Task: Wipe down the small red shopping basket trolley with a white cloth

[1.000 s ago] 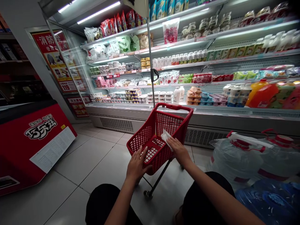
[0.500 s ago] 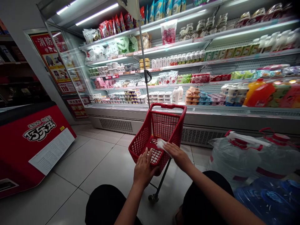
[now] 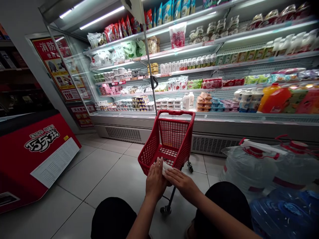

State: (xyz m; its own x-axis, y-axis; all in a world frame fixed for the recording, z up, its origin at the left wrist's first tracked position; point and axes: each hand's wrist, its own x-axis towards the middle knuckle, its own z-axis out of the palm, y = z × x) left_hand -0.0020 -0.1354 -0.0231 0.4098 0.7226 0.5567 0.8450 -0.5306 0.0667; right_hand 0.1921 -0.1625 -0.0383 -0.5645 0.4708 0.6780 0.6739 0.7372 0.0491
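Observation:
A red plastic shopping cart (image 3: 173,132) with a mesh basket stands on the floor in front of me, between my knees and the chiller. My left hand (image 3: 156,179) lies over the basket's near rim, fingers straight and close together, its thumb out of sight. Close against it on the right, my right hand (image 3: 180,181) presses a white cloth (image 3: 165,167) onto the same near rim. Most of the cloth is hidden under the fingers, and whether it is fabric or paper is not clear. The bottom of the basket shows bare mesh.
An open chiller (image 3: 211,122) with several stocked shelves spans the back. Large water jugs (image 3: 259,166) and a blue bottle pack (image 3: 286,212) stand close on my right. A red freezer (image 3: 40,156) is on the left. A thin pole (image 3: 149,63) rises behind the cart.
My right hand has moved left and nearer with the cloth, from the basket's right side to the near rim beside my left hand. The cart has turned slightly, and a far wheel now shows.

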